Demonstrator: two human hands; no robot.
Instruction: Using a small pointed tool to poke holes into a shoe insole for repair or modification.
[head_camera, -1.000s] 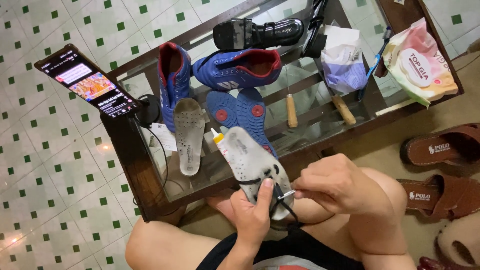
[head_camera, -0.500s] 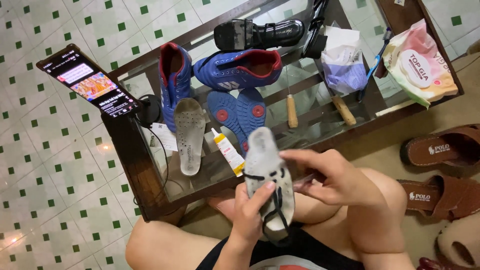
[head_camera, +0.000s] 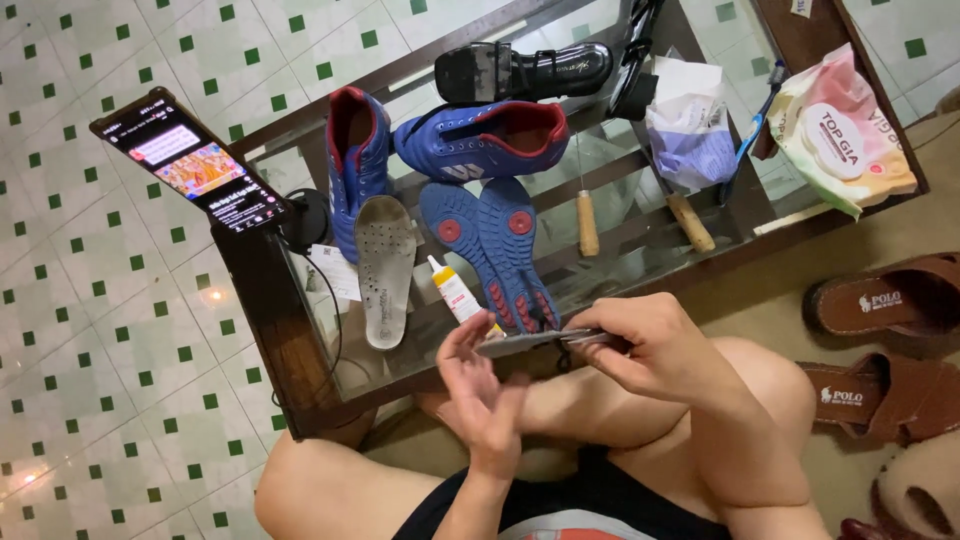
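While the insole (head_camera: 530, 342) lies edge-on, left to right, right hand (head_camera: 655, 350) pinches its right end.
Left hand (head_camera: 480, 385), fingers loosely spread, touches its left end, seemingly, just off the glass table's (head_camera: 640, 265) near edge.

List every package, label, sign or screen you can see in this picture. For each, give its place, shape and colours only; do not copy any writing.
Phone with lit screen: propped at the glass table's left corner, a black rectangle showing colourful pictures.
Soft plastic pouch: table's right end, white, pink and green with a round label.
Crumpled white and purple bag: left of the pouch.
Small glue tube: near the left hand, white with a yellow cap.
White paper slip: beside the grey insole.
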